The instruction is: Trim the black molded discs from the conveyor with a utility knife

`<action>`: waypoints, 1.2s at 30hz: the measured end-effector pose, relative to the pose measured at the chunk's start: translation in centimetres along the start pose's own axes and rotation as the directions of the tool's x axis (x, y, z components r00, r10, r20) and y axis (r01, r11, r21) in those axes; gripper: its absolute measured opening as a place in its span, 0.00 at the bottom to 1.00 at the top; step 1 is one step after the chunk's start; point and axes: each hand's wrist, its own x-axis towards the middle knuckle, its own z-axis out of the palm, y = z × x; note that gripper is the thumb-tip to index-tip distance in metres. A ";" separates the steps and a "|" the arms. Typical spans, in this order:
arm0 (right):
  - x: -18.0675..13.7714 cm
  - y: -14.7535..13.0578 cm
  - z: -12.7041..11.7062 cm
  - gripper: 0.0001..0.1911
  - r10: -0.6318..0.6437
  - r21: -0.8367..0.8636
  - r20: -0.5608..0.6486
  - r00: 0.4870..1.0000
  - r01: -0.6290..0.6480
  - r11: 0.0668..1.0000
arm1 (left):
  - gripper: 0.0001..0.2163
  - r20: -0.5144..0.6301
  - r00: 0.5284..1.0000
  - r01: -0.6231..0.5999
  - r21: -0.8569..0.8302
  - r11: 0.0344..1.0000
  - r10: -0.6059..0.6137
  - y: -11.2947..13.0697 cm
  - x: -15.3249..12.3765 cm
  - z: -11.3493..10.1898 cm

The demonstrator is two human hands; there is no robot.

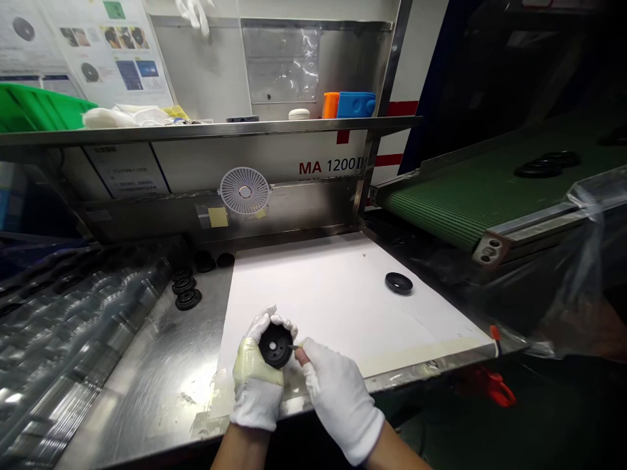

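My left hand (255, 385), in a white glove, is closed round a round black plastic part (275, 344) and holds it just above the near edge of a white sheet (337, 300). My right hand (337, 395), also gloved, is pinched on a thin small tool whose tip touches the part's right rim (296, 346). A second black round part (398, 282) lies alone on the sheet further right.
Several black parts (186, 290) sit stacked on the steel bench (147, 378) to the left, beside clear plastic trays (59, 326). A green conveyor belt (480, 189) with more black parts (546, 163) runs at the right. A shelf (206, 130) overhead carries a green bin, cloths and blue and orange items.
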 end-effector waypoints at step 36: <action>-0.1 -0.5 0.5 0.12 -0.023 0.078 -0.019 1.000 0.024 0.997 | 0.12 -0.043 0.994 0.101 0.000 0.995 -0.101 1.0 0.0 -0.8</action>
